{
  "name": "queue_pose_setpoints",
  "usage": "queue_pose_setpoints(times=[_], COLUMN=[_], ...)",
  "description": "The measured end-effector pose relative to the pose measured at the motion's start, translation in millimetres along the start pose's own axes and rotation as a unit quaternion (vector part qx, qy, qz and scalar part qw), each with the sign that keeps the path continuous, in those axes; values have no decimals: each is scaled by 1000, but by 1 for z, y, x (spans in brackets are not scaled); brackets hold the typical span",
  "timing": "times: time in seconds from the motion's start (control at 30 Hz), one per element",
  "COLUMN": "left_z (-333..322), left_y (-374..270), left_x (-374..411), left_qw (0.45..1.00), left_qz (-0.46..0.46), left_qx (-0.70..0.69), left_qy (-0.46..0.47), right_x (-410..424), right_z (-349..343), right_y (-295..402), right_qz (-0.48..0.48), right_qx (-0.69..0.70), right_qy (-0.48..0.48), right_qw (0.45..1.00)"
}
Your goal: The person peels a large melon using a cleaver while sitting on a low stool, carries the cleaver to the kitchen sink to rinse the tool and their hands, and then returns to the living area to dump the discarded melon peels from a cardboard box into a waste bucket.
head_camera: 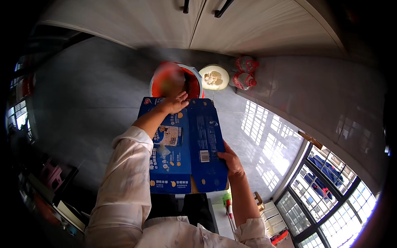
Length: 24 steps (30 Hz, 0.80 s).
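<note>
A flattened blue cardboard box (189,148) bearing printing lies in front of my body, above my legs. My right hand (231,159) grips its right edge, thumb on top. My left hand (176,104) reaches over the far edge of the box, its fingers spread over the printed face; whether it touches the cardboard I cannot tell. Just beyond is a round red-lined bin (194,79) with a pale rim. A blurred reddish, rounded thing (169,77) covers the left part of its opening; what it is cannot be made out.
A cut pale melon or gourd half (214,77) stands right of the bin, beside large clear plastic bottles (245,80) with red handles. Cabinet doors (155,24) with black handles rise at the far side. A barred window (322,189) is at lower right, a pink stool (51,175) at lower left.
</note>
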<state>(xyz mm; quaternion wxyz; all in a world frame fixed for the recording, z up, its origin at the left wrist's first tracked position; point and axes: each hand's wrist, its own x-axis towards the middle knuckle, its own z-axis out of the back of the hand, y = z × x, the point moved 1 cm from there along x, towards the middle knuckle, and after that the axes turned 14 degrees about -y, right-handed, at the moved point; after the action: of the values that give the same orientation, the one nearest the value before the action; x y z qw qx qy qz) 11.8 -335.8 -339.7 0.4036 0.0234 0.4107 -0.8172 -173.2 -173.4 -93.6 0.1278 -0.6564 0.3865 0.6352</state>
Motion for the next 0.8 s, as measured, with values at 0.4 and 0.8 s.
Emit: queue_pose_setpoints(times=[0.4,0.8], left_z=[30,2], left_y=[-136,-4], left_x=[-74,-25], left_qw=[941,991], left_qz=[-34,15], left_qx=[-324,-102], left_qy=[-88,-86], right_x=[26,-39], right_z=[-21,-50], right_y=[-23,4], right_qz=[3,51], right_qx=[-22,-22], right_qy=[-5,-36], right_qw=[1000,998])
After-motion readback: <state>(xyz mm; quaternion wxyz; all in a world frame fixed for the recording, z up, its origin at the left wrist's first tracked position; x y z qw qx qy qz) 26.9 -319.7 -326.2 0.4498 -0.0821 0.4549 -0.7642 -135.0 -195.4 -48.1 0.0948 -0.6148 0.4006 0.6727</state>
